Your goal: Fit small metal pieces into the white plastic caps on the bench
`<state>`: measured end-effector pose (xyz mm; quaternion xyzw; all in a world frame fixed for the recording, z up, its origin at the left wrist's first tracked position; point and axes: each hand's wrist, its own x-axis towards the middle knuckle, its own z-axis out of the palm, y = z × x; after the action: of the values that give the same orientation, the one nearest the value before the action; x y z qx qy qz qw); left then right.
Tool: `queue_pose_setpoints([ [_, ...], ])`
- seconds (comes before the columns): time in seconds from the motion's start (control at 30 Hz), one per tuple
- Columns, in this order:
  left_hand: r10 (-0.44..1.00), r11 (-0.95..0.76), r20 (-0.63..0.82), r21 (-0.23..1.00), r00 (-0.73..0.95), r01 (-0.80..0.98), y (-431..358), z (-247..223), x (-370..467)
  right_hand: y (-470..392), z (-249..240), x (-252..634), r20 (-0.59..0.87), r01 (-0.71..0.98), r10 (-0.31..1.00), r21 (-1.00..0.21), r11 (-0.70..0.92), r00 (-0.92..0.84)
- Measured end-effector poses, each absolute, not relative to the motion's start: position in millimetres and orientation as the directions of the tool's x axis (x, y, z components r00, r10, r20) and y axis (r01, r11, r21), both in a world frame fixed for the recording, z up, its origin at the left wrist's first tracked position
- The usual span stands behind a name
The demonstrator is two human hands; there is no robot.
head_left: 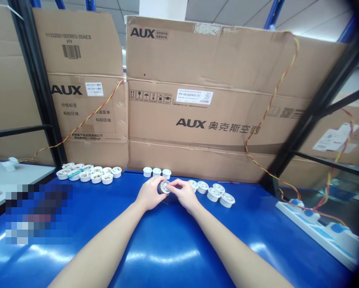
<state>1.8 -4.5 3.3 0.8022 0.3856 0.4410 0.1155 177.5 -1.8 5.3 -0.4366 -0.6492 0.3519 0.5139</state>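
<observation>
Near the middle of the blue table [164, 244], my left hand [150, 193] is wrapped round a small round white part [165, 187] with a grey rim. The fingers of my right hand [183, 193] are pinched together at the right side of its face; whether they hold anything smaller is hidden. Just behind my hands stand three white round cups [156, 172] in a row. To the right of my right hand sit several white round parts [213, 194] with detailed tops. A thin dark strand shows on the table below my left fingers.
At the back left, several white cups [85, 176] hold small pieces. A white power strip [317, 232] with plugs lies along the right edge. Large cardboard sheets [197, 140] and black metal posts stand behind the table. Red and yellow twisted wires hang at the right.
</observation>
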Motion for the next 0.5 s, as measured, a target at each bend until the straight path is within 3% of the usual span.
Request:
queue_pose_setpoints([
  [0.17, 0.676, -0.707, 0.660, 0.456, 0.328, 0.540, -4.7, 3.8, 2.3, -4.0, 4.0, 172.8, 0.288, 0.126, 0.955, -0.947, 0.294, -0.067],
  [0.37, 0.625, -0.753, 0.712, 0.441, 0.320, 0.489, -3.5, 4.3, 0.9, -4.1, 5.0, 171.5, 0.160, -0.169, 0.980, -0.976, 0.139, -0.118],
  [0.43, 0.628, -0.750, 0.718, 0.455, 0.301, 0.480, -2.7, 3.9, 0.3, -4.9, 5.7, 172.5, 0.198, -0.127, 0.976, -0.974, 0.186, -0.090],
  [0.5, 0.629, -0.748, 0.722, 0.460, 0.289, 0.478, -2.0, 3.1, 0.4, -8.0, 7.3, 172.0, 0.321, 0.052, 0.944, -0.944, 0.325, -0.071],
])
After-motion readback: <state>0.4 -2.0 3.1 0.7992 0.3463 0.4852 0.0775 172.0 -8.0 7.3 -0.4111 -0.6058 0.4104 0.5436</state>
